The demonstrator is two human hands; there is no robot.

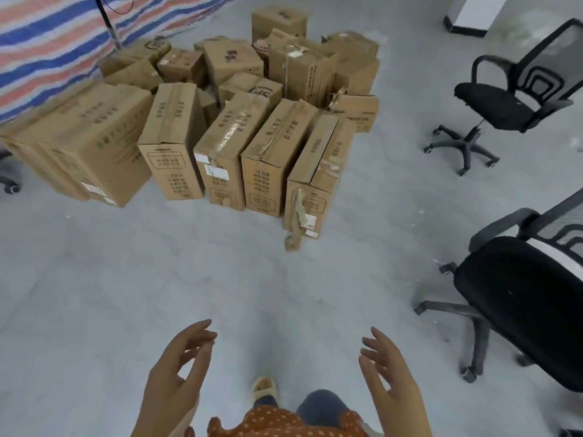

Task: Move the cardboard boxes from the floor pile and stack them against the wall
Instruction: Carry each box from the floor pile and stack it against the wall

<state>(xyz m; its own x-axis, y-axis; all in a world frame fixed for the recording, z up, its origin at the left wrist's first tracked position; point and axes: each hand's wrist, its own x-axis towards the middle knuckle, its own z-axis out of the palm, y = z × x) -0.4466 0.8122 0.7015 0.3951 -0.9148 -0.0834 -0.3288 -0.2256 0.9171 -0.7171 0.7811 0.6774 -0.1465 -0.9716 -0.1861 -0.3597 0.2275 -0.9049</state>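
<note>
A pile of brown cardboard boxes (227,99) lies on the grey floor ahead of me. Several tall narrow boxes stand side by side along its front, the rightmost box (315,175) with torn tape hanging down. A larger box (85,143) sits at the left, beside the striped tarp. Smaller boxes are heaped behind. My left hand (176,376) and my right hand (388,373) are raised in front of me at the bottom of the view, palms facing each other, fingers relaxed, holding nothing. Both hands are well short of the boxes.
A striped blue, red and white tarp (47,42) hangs at the back left. Two black office chairs stand on the right, one far (504,102) and one near (530,298). A chair wheel (11,184) shows at the left edge. Bare floor (157,279) separates me from the pile.
</note>
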